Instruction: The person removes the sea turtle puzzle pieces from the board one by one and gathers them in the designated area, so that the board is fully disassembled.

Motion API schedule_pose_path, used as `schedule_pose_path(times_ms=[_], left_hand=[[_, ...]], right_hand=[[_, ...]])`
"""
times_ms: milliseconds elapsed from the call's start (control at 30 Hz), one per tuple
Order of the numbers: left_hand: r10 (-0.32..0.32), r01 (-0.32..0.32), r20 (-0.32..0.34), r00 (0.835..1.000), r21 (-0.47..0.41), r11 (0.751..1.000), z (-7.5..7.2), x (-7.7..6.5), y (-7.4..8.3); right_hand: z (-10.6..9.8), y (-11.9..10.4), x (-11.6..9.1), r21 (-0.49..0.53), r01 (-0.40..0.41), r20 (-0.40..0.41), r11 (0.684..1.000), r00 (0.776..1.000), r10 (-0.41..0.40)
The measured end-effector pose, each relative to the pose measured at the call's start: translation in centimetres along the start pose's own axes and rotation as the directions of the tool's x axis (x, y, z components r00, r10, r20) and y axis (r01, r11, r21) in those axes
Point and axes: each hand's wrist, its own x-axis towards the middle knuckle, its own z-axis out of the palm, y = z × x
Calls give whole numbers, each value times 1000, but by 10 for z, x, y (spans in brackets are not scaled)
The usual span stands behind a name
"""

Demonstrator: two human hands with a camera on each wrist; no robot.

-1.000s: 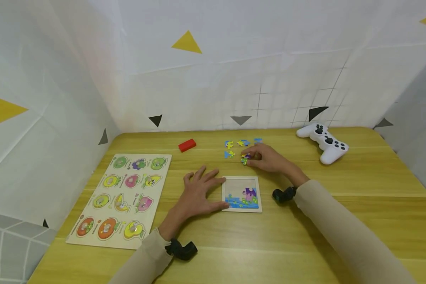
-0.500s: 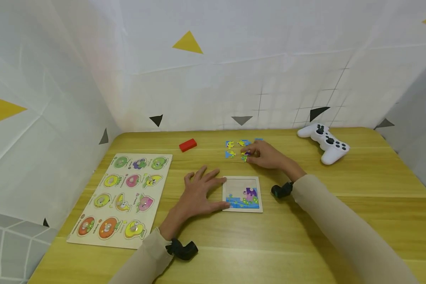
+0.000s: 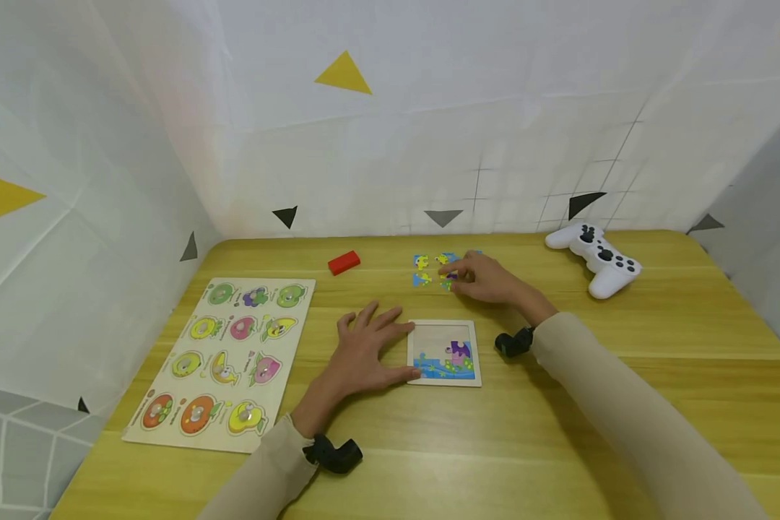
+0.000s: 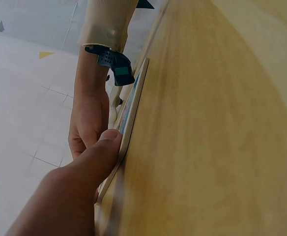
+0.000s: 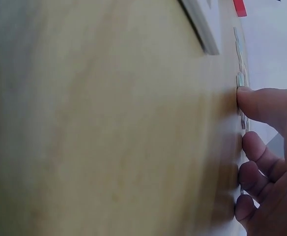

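My left hand (image 3: 364,354) lies spread at the left side of a small wooden puzzle tray (image 3: 437,336), index fingertip at its upper left corner and thumb at the lower left. The left wrist view shows that thumb (image 4: 101,150) pressing the tray's edge. Joined jigsaw pieces (image 3: 458,355) with a blue and purple picture fill the tray's bottom and right. Beyond the tray, my right hand (image 3: 486,280) pinches a green and purple jigsaw piece (image 3: 447,286) between thumb and index finger, low at the table. Several loose pieces (image 3: 421,262) lie beside it, partly hidden by the hand.
A wooden fruit puzzle board (image 3: 234,347) takes up the left of the table. A red block (image 3: 344,263) lies near the back edge, and a white game controller (image 3: 594,260) lies at the back right. White cloth walls (image 3: 364,159) rise behind the table.
My right hand has shifted slightly away from me and leftward, with its fingers still at the green and purple jigsaw piece. The left hand and tray hold their place.
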Motion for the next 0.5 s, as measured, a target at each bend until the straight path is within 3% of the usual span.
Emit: schedule_pose_path(times_ms=[500], left_hand=[[-11,11,12,1000,-9,1000,-2,0,1]], right_hand=[[-2,-4,-2,-1,6,7,1000,1000,-6]])
